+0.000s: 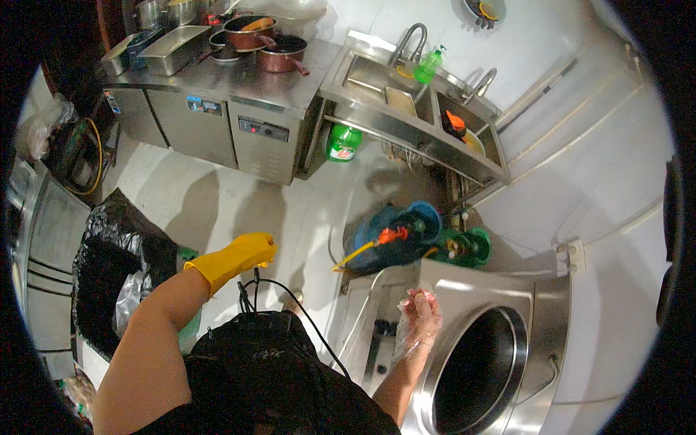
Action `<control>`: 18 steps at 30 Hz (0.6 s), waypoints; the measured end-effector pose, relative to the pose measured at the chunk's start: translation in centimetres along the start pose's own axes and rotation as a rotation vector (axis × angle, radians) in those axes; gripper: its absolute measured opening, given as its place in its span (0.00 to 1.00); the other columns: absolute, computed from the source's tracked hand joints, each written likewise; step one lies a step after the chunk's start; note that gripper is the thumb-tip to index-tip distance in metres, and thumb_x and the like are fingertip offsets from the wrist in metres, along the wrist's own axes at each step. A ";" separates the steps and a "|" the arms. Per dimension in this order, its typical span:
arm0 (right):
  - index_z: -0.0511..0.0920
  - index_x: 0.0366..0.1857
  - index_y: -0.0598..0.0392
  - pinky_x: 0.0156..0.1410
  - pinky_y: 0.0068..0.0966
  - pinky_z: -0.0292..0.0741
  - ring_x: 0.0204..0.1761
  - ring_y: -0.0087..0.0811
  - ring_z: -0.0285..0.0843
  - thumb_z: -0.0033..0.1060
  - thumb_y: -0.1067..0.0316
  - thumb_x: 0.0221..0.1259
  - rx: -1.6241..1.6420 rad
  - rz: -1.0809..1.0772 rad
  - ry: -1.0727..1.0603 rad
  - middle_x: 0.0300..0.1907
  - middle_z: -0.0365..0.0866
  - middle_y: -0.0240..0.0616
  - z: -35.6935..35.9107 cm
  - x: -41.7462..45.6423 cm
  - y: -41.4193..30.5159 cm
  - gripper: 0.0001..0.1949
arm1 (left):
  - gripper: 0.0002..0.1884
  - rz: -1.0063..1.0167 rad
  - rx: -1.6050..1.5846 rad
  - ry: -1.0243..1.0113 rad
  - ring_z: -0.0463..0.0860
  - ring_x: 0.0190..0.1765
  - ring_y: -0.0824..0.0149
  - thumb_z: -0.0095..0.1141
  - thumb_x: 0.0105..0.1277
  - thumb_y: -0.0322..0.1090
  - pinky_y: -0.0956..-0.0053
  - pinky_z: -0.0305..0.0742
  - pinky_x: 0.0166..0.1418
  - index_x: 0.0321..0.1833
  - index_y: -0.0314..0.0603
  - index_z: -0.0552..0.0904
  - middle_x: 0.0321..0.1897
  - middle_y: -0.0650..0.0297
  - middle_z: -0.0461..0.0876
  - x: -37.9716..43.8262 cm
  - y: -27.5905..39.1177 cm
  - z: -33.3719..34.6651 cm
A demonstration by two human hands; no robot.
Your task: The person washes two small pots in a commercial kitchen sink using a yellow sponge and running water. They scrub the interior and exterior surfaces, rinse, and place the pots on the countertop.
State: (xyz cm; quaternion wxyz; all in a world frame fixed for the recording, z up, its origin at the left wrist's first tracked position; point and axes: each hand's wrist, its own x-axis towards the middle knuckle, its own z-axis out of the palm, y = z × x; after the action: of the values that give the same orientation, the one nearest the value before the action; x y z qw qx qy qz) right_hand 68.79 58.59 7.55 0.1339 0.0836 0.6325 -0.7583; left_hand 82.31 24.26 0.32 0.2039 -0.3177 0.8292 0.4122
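My left hand [253,253], in a yellow rubber glove, is held over the pale floor with its fingers curled in; nothing is seen held in it. To its left stands a bin lined with a black plastic bag [117,239], with a clear plastic bag [129,302] inside. My right hand [423,315] wears a loose clear plastic glove, its fingers bent; whether it holds anything cannot be told. It is above the stainless steel cooking unit, left of the large round dark opening [478,364]. A thin black cable [304,307] loops in front of my dark clothing.
Ahead, a steel counter [212,81] bears pots and metal pans. A double sink [370,100] holds a tray and a green pump bottle [429,66]. A green jug [343,142] stands below. Blue [429,217] and green gas cylinders [467,247] stand beyond the cooking unit, one with a yellow hose.
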 end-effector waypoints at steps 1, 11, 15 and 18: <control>0.74 0.35 0.56 0.35 0.22 0.74 0.28 0.26 0.75 0.57 0.70 0.53 0.004 -0.009 -0.009 0.33 0.79 0.40 1.1 2.0 -0.4 0.07 | 0.16 0.020 0.045 0.031 0.82 0.30 0.66 0.46 0.59 0.45 0.70 0.74 0.30 0.38 0.40 0.77 0.30 0.61 0.83 1.2 1.4 -1.2; 0.73 0.34 0.58 0.36 0.25 0.75 0.33 0.29 0.75 0.57 0.73 0.52 0.053 -0.034 -0.101 0.33 0.76 0.37 12.1 19.9 -5.0 0.07 | 0.19 -0.021 -0.212 0.125 0.82 0.33 0.62 0.47 0.57 0.50 0.69 0.74 0.37 0.37 0.41 0.78 0.31 0.60 0.82 13.7 10.4 -13.3; 0.73 0.37 0.62 0.34 0.22 0.74 0.30 0.29 0.74 0.53 0.75 0.52 -0.059 0.015 -0.071 0.33 0.76 0.41 15.6 25.3 -4.9 0.08 | 0.21 -0.064 -0.174 0.132 0.82 0.33 0.65 0.47 0.56 0.54 0.71 0.74 0.35 0.37 0.44 0.79 0.32 0.63 0.83 19.2 11.4 -17.8; 0.73 0.36 0.63 0.30 0.22 0.73 0.29 0.30 0.74 0.54 0.76 0.52 0.000 0.041 0.021 0.33 0.76 0.43 16.7 29.8 -3.5 0.08 | 0.21 -0.103 -0.330 0.106 0.82 0.33 0.68 0.46 0.57 0.55 0.73 0.74 0.35 0.37 0.45 0.79 0.32 0.65 0.83 23.5 11.6 -21.7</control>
State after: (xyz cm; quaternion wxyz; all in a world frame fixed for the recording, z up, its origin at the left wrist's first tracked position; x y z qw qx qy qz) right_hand 40.06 39.91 5.10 0.1430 0.1044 0.6321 -0.7544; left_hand 55.84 3.48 5.19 0.1259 -0.4102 0.7424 0.5145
